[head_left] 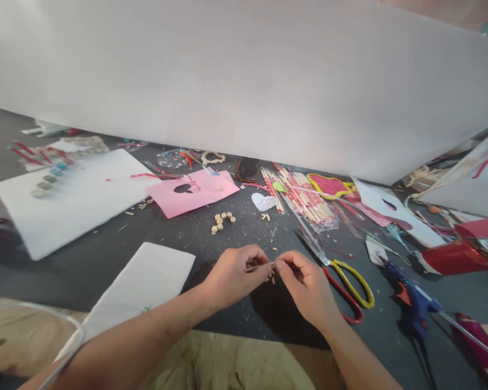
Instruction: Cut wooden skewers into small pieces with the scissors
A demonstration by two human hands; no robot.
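Note:
Both my hands meet over the dark table top (179, 238), pinching one thin wooden stick (264, 265) between them. My left hand (233, 273) is closed on the stick's left part. My right hand (305, 284) pinches its right end with thumb and forefinger. Small cut wooden bits (272, 279) lie just below the fingers. More such bits (223, 221) sit in a loose group farther back. Scissors with yellow and red handles (341, 281) lie right beside my right hand.
A big white board (244, 76) hangs across the upper view. On the table lie a pink paper with a heart-shaped hole (195, 192), a white sheet (77, 200), a packet of sticks (305, 200), a blue glue gun (410, 300), a phone (247, 169) and a red roll (455, 255).

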